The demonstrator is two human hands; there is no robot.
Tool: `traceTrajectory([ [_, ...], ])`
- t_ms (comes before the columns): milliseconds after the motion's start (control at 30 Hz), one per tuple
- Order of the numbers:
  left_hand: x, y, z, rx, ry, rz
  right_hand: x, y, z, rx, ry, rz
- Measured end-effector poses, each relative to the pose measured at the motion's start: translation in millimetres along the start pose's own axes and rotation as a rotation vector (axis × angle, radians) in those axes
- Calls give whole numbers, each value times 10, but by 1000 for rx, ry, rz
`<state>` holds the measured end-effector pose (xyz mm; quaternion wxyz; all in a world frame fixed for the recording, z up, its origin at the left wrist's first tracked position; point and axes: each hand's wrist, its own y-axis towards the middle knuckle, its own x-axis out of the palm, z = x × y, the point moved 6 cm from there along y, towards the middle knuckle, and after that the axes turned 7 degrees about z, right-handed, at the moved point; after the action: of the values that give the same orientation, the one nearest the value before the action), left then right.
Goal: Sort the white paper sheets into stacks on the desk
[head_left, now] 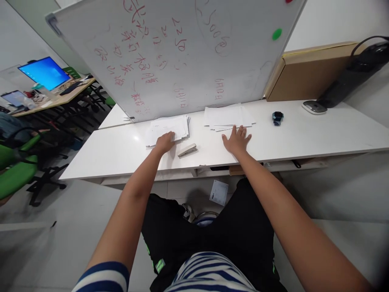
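Observation:
My left hand (165, 142) rests on the lower right part of a stack of white papers (161, 126), its fingers stretched over the top sheet. My right hand (237, 142) lies flat with spread fingers on the white desk, its fingertips at the front edge of a second paper stack (226, 115). Some sheets in both stacks stick out unevenly. Between the two hands, closer to my left one, a light-coloured stapler (187, 150) lies on the desk.
A whiteboard (194, 61) with red writing stands behind the papers. Towards the right are a smartwatch (277, 117), a computer mouse (314, 107), a cardboard box (310, 75) and a black cylindrical container (355, 73). The white desk (109, 152) has a shelf beneath its front edge.

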<state>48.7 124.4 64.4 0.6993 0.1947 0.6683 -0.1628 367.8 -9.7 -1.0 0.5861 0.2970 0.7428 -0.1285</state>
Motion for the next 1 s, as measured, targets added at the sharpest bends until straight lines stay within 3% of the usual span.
traceTrajectory([
  [167, -128, 19, -7, -50, -1, 34, -3, -4, 2, -5, 10, 12],
  [467, -401, -5, -89, -167, -90, 240, -5, -12, 8, -1, 31, 12],
  [867, -336, -125, -222, -269, -389, 413, 7, -20, 38, 5, 46, 19],
  [1000, -251, -76, -215, -281, -489, 392, 1, -18, 42, 6, 47, 30],
])
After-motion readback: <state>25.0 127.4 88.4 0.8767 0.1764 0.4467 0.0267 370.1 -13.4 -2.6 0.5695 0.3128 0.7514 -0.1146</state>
